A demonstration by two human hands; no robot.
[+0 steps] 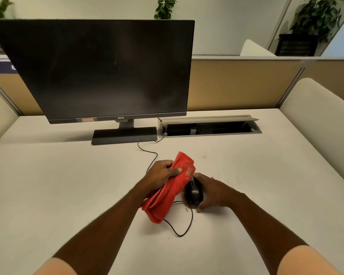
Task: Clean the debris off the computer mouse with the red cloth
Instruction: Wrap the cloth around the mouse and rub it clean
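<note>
A black wired computer mouse (194,193) is held just above the white desk by my right hand (213,192), which grips its right side. My left hand (161,174) is closed on a folded red cloth (168,192), which hangs down to the left of the mouse and touches its front end. Yellowish crumbs cling to the cloth's upper part. A few specks of debris (186,209) lie on the desk under the mouse. The mouse cable (180,234) loops on the desk below both hands.
A dark monitor (99,70) on its stand (123,135) fills the back left of the white desk (58,185). An open cable tray (209,128) sits at the back right. A small stain (204,156) marks the desk beyond the cloth. Beige partitions stand behind.
</note>
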